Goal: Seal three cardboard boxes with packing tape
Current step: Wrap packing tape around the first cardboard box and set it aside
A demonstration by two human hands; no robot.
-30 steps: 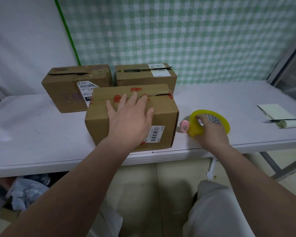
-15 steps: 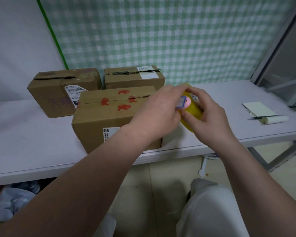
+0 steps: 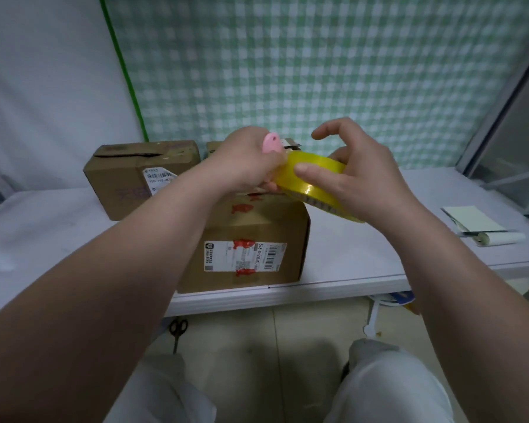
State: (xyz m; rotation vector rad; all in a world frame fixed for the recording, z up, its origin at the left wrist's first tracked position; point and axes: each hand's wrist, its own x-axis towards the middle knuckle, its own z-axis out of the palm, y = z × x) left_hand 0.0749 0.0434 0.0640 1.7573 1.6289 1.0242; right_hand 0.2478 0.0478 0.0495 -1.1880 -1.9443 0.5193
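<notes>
Over a white table (image 3: 364,254), before a green checked curtain, the tape roll (image 3: 315,175) is held just above the front box (image 3: 251,239). The right hand (image 3: 361,178) grips the roll, thumb on its band; the left hand (image 3: 245,160) pinches the pink tab (image 3: 271,144) at its left edge, the box top directly below

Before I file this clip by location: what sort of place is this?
Probably a makeshift packing station: labelled cardboard boxes on a plain white table, a yellow packing tape roll with a pink tab held above them, a checked cloth hung behind.
</notes>
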